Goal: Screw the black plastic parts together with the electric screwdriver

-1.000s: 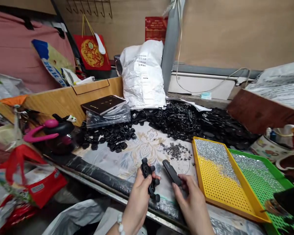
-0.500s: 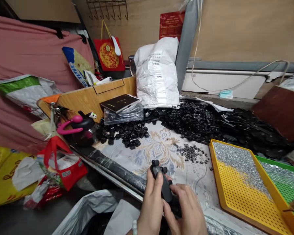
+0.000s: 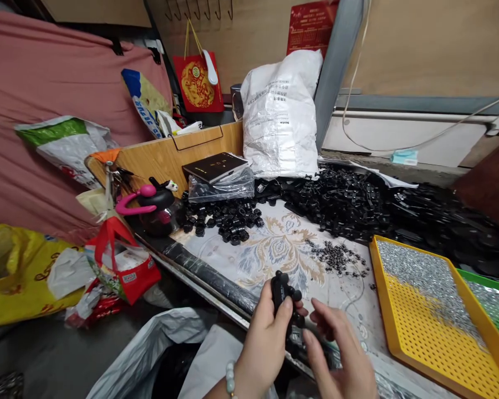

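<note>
Black plastic part in the left hand, right hand just beside it.
So the left grip's clamped on the part, over the near edge of the surface; the right grip's apart, thumb and fingers spread, can't tell if it's touching. Yellow tray sits off to the right, little dark bits beside it.
</note>
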A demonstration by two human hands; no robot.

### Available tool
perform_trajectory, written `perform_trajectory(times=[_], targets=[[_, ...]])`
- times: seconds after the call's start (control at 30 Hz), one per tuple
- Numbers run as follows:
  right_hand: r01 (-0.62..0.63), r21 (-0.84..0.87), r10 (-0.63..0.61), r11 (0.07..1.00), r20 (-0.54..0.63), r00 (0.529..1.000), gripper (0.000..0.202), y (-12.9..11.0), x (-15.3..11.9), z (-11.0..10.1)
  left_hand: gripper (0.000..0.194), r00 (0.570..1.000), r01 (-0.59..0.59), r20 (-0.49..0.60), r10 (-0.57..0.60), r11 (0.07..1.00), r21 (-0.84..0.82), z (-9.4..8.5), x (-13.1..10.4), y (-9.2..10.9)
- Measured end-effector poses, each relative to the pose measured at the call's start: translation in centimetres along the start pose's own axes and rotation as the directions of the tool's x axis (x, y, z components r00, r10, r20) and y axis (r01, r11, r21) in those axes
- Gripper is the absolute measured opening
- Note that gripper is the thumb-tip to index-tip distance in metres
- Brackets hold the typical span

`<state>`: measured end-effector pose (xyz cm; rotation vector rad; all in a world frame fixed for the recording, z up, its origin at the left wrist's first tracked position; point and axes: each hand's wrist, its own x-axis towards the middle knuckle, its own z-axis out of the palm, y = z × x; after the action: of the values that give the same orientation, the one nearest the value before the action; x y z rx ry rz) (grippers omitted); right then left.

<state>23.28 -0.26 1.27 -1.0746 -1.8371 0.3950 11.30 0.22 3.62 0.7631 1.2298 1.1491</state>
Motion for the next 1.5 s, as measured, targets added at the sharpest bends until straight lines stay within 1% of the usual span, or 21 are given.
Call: perform_trajectory(times=[0.1, 0.17, 0.27, 0.3, 0.33, 0.4, 0.47, 0.5, 0.53, 0.57, 0.6, 0.63, 0.67, 0.73, 0.8, 0.9, 1.0, 1.17, 1.3, 1.4, 1.5], targets=[[-0.126, 0.092, 0.122, 0.988, 0.047, 0.991, 0.029, 0.2, 1.5, -1.3, 0.046, 0.998, -0.053, 0.055, 0.041, 0.971, 0.233, -0.5, -0.5, 0.1], [-0.219, 0.195, 0.184, 0.956, 0.183, 0.966, 0.027, 0.2, 2.8, -1.8, 0.05, 0.994, -0.087, 0.101, 0.052, 0.921, 0.381, -0.8, -0.8, 0.3], [-0.347, 0.325, 0.188, 0.88, 0.433, 0.882, 0.021, 0.2, 4.3, -2.1, 0.054, 0.979, -0.135, 0.2, 0.037, 0.854, 0.503, -1.1, -0.9, 0.9], [-0.363, 0.344, 0.171, 0.866, 0.478, 0.861, 0.019, 0.1, 4.7, -2.2, 0.054, 0.974, -0.146, 0.222, 0.033, 0.846, 0.514, -1.2, -0.9, 1.1], [-0.345, 0.354, 0.145, 0.869, 0.485, 0.863, 0.018, 0.1, 4.9, -2.2, 0.054, 0.97, -0.152, 0.24, 0.028, 0.845, 0.513, -1.2, -0.8, 1.3], [-0.197, 0.323, 0.063, 0.926, 0.383, 0.922, 0.019, 0.0, 5.1, -2.4, 0.056, 0.975, -0.162, 0.215, 0.061, 0.856, 0.491, -1.4, -0.6, 1.7], [0.042, 0.177, -0.075, 0.983, 0.183, 0.98, 0.023, 0.1, 5.0, -2.5, 0.056, 0.991, -0.125, 0.09, 0.097, 0.909, 0.397, -1.5, -0.3, 2.0], [0.152, 0.07, -0.158, 0.986, 0.097, 0.983, 0.025, 0.0, 4.8, -2.5, 0.051, 0.998, -0.067, 0.023, 0.063, 0.955, 0.29, -1.5, -0.2, 2.2], [0.235, -0.038, -0.234, 0.971, 0.035, 0.972, 0.025, 0.0, 4.6, -2.5, 0.045, 1.0, 0.028, -0.004, -0.027, 0.99, 0.138, -1.5, -0.1, 2.4], [0.292, -0.128, -0.294, 0.948, -0.001, 0.956, 0.024, -0.1, 4.4, -2.5, 0.04, 0.989, 0.146, 0.017, -0.145, 0.989, -0.033, -1.3, 0.0, 2.6], [0.334, -0.19, -0.343, 0.923, -0.02, 0.939, 0.023, -0.2, 4.1, -2.4, 0.038, 0.966, 0.258, 0.074, -0.248, 0.948, -0.185, -1.1, 0.0, 2.9], [0.363, -0.231, -0.379, 0.902, -0.023, 0.925, 0.023, -0.3, 3.7, -2.2, 0.034, 0.942, 0.333, 0.132, -0.308, 0.896, -0.292, -0.9, 0.0, 3.1], [0.382, -0.263, -0.4, 0.886, -0.02, 0.916, 0.023, -0.4, 3.4, -2.1, 0.028, 0.932, 0.363, 0.161, -0.326, 0.86, -0.36, -0.6, 0.0, 3.4], [0.386, -0.303, -0.41, 0.871, -0.019, 0.912, 0.027, -0.4, 2.6, -2.0, 0.015, 0.946, 0.325, 0.154, -0.287, 0.846, -0.422, -0.1, 0.1, 3.8], [0.318, -0.303, -0.347, 0.898, -0.044, 0.937, 0.032, -0.1, 1.8, -2.2, 0.014, 0.96, 0.277, 0.161, -0.229, 0.856, -0.436, 0.2, 0.1, 4.0], [0.117, -0.165, -0.134, 0.979, -0.097, 0.986, 0.03, 0.6, 1.1, -2.6, 0.016, 0.974, 0.201, 0.185, -0.133, 0.883, -0.423, 0.6, 0.1, 4.0], [0.017, -0.01, -0.018, 1.0, -0.05, 0.999, 0.027, 0.8, 0.6, -2.2, 0.018, 0.982, 0.134, 0.177, -0.062, 0.892, -0.431, 0.9, -0.2, 3.9], [-0.064, 0.141, 0.064, 0.988, 0.002, 0.998, 0.017, 0.4, 0.4, -0.5, 0.021, 0.994, 0.079, 0.107, -0.036, 0.902, -0.425, 1.3, -0.8, 3.7], [-0.109, 0.303, 0.104, 0.947, 0.033, 0.994, 0.015, 0.4, 0.3, 0.2, 0.024, 0.998, 0.034, 0.06, -0.01, 0.912, -0.409, 1.1, -0.7, 3.2], [-0.173, 0.377, 0.196, 0.91, -0.022, 0.98, 0.013, 0.3, 0.0, 0.7, 0.036, 0.999, 0.019, 0.034, -0.006, 0.919, -0.393, 1.5, -0.5, 2.3], [-0.261, 0.439, 0.343, 0.86, -0.117, 0.932, 0.01, 0.6, -0.4, 1.2, 0.054, 1.0, -0.014, -0.03, 0.006, 0.96, -0.281, 2.2, -0.4, 1.0]])
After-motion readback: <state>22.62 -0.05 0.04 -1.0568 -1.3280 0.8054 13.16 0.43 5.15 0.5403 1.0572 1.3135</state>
